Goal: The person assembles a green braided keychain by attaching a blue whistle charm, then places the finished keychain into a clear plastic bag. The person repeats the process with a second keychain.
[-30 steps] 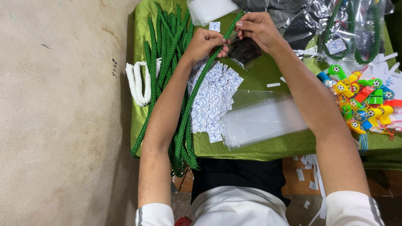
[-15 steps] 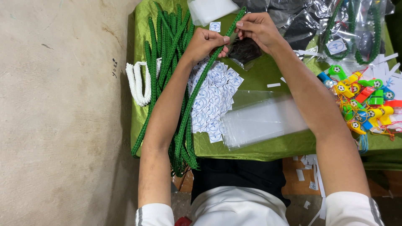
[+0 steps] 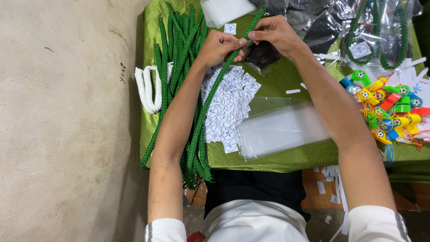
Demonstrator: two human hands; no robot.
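My left hand [image 3: 218, 45] and my right hand [image 3: 274, 33] meet at the far middle of a table under a green cloth [image 3: 291, 80]. Both pinch one green braided cord [image 3: 210, 98] that runs diagonally from the far edge down past my left forearm to the near edge. A small black bag [image 3: 262, 56] lies just under my fingers. More green cords [image 3: 177, 49] are piled to the left.
A heap of small white round-printed cards [image 3: 226, 105] and a stack of clear plastic sleeves [image 3: 282, 130] lie before me. White cords [image 3: 148, 87] hang at the left edge. Coloured plastic whistles [image 3: 387, 110] pile at the right, packed bags [image 3: 371, 36] behind. Paper scraps litter the floor.
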